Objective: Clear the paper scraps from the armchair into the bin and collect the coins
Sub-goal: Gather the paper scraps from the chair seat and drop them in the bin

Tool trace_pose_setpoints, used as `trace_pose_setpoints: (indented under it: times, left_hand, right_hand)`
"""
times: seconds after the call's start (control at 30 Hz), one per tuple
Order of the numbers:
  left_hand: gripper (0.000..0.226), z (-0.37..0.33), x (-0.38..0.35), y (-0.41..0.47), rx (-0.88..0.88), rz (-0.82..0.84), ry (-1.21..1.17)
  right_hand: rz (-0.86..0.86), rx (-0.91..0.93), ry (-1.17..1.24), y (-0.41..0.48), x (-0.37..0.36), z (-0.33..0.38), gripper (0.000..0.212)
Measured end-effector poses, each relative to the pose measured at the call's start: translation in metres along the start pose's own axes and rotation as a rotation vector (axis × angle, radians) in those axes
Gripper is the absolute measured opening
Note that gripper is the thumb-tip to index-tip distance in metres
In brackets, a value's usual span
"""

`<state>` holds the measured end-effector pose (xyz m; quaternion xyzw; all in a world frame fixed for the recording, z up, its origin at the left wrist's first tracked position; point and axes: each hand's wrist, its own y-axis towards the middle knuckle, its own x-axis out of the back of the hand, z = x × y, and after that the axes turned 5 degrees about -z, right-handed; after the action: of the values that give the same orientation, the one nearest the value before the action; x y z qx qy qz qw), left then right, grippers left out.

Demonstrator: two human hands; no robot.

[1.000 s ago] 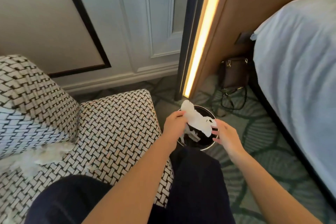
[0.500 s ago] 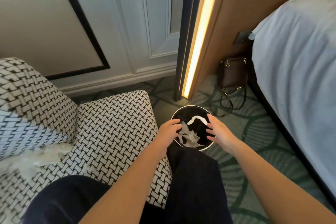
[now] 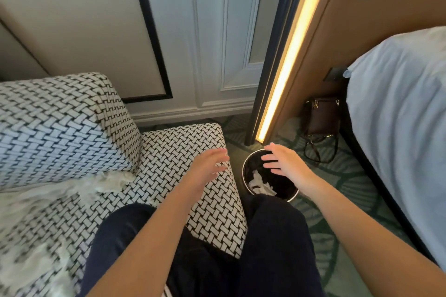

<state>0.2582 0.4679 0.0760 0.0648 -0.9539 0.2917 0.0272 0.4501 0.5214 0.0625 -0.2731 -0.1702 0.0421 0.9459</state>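
A black round bin (image 3: 246, 164) stands on the carpet just right of the armchair (image 3: 169, 149), with white paper scraps (image 3: 260, 183) lying inside it. My right hand (image 3: 282, 161) hovers over the bin, fingers spread, holding nothing. Over the armchair's right front corner my left hand (image 3: 207, 166) is also open and empty. More white paper scraps (image 3: 79, 190) lie on the black-and-white woven seat at the left, blurred. No coins are visible.
My dark-trousered knees (image 3: 272, 236) sit between the chair and bin. A brown handbag (image 3: 322, 116) leans by the lit wooden panel (image 3: 287, 55). The bed (image 3: 405, 116) fills the right side. Green patterned carpet (image 3: 337, 188) surrounds the bin.
The paper held over the bin by both hands has dropped inside. Both hands opened; my left hand moved left over the armchair. The view tilted up.
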Motion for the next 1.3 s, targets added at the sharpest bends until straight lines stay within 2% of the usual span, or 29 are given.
trace_pose_setpoints:
  times: [0.13, 0.33, 0.47, 0.6, 0.77, 0.97, 1.17, 1.3]
  left_hand:
    - [0.027, -0.007, 0.056, -0.033, -0.116, -0.092, -0.102]
    - [0.023, 0.004, 0.131, -0.066, -0.189, -0.267, -0.151]
    - [0.021, 0.028, 0.184, -0.091, -0.191, -0.401, -0.172]
    - [0.016, 0.064, 0.228, -0.116, -0.162, -0.540, -0.175]
    - [0.016, 0.108, 0.256, -0.138, -0.083, -0.689, -0.211]
    - [0.021, 0.160, 0.271, -0.158, 0.035, -0.780, -0.348]
    - [0.016, 0.207, 0.267, -0.167, 0.161, -0.861, -0.414]
    - [0.016, 0.225, 0.261, -0.165, 0.194, -0.858, -0.398]
  right_hand:
    - [0.090, 0.182, -0.096, -0.028, -0.046, 0.029, 0.039]
    - [0.248, 0.405, -0.185, -0.067, -0.111, 0.058, 0.033]
    - [0.356, 0.535, -0.253, -0.098, -0.166, 0.067, 0.027]
    - [0.467, 0.636, -0.332, -0.124, -0.225, 0.068, 0.031]
    - [0.623, 0.700, -0.409, -0.146, -0.285, 0.061, 0.033]
    - [0.738, 0.852, -0.753, -0.165, -0.346, 0.040, 0.031]
    - [0.761, 1.034, -1.267, -0.178, -0.378, 0.001, 0.030]
    - [0.745, 1.066, -1.383, -0.176, -0.382, -0.024, 0.035]
